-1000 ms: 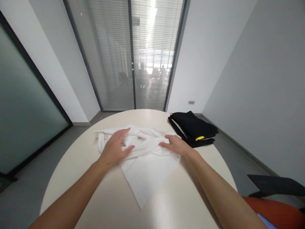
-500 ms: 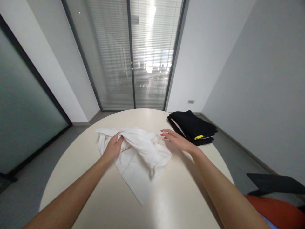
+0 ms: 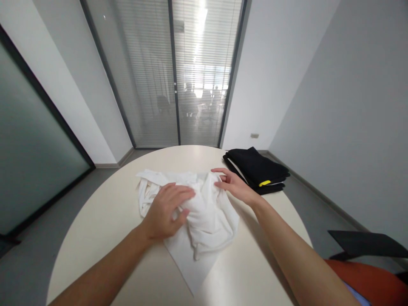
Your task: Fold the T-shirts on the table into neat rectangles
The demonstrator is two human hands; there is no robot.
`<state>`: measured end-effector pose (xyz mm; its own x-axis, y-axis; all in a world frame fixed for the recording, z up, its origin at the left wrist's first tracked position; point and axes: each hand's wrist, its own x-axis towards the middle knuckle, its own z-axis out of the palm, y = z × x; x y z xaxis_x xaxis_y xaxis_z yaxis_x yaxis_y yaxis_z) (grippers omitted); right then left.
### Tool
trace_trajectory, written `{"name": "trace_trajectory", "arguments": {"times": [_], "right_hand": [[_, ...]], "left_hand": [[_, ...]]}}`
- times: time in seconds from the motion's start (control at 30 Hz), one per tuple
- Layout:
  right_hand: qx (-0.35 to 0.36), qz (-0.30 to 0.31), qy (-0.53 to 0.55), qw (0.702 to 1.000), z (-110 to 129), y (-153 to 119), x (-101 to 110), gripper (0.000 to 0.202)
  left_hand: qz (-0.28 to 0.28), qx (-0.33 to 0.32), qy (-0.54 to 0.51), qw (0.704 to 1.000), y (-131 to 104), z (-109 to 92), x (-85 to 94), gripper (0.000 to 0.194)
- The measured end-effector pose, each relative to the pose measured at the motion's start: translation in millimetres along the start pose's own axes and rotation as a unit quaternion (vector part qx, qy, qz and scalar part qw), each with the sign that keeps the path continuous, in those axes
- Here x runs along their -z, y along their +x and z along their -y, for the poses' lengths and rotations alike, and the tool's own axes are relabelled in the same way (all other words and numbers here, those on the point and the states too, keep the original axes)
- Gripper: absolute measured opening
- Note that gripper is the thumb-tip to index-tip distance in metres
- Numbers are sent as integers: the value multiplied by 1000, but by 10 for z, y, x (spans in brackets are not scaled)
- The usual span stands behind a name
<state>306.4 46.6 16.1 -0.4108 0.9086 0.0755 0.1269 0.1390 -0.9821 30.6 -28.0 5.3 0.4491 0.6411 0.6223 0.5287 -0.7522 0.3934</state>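
Note:
A crumpled piece of white cloth (image 3: pixel 210 216) lies bunched up on the round table, one flat corner trailing toward me. It looks like a garment, but its kind cannot be made out. Over the left part of the cloth is my left hand (image 3: pixel 167 210), palm down with fingers and thumb apart. My right hand (image 3: pixel 234 186) is at the far right edge of the cloth, where a raised fold runs up between its thumb and fingers.
Folded black fabric (image 3: pixel 258 165) with a small yellow piece (image 3: pixel 264 183) lies at the table's right back edge, close beyond my right hand. The pale table (image 3: pixel 105 221) has a curved rim. An orange and black chair (image 3: pixel 366 278) stands at the right.
My left hand has let go of the fold it held and moved right, its fingers now spread. My right hand has come onto the cloth's edge. The bunched cloth has shifted right and toward me.

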Motion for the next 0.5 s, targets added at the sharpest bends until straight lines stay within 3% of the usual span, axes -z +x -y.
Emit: {"name": "trace_trajectory", "arguments": {"times": [0.07, 0.17, 0.27, 0.37, 0.43, 0.5], "right_hand": [[24, 2, 77, 997, 103, -31, -72, 61], [10, 57, 164, 985, 221, -101, -239, 64], [-23, 174, 208, 962, 272, -170, -421, 74], [5, 262, 201, 944, 275, -211, -552, 83], [39, 279, 174, 944, 263, -216, -596, 82], [73, 255, 127, 956, 243, -198, -606, 75]], "left_hand": [[69, 20, 50, 996, 9, -104, -62, 40], [100, 97, 51, 989, -4, -126, -161, 51], [88, 142, -6, 986, -23, -84, -222, 42], [39, 200, -44, 978, -24, -80, -275, 31], [6, 235, -47, 971, -18, -93, -316, 27], [-2, 241, -55, 969, -14, -97, -349, 26]]}}
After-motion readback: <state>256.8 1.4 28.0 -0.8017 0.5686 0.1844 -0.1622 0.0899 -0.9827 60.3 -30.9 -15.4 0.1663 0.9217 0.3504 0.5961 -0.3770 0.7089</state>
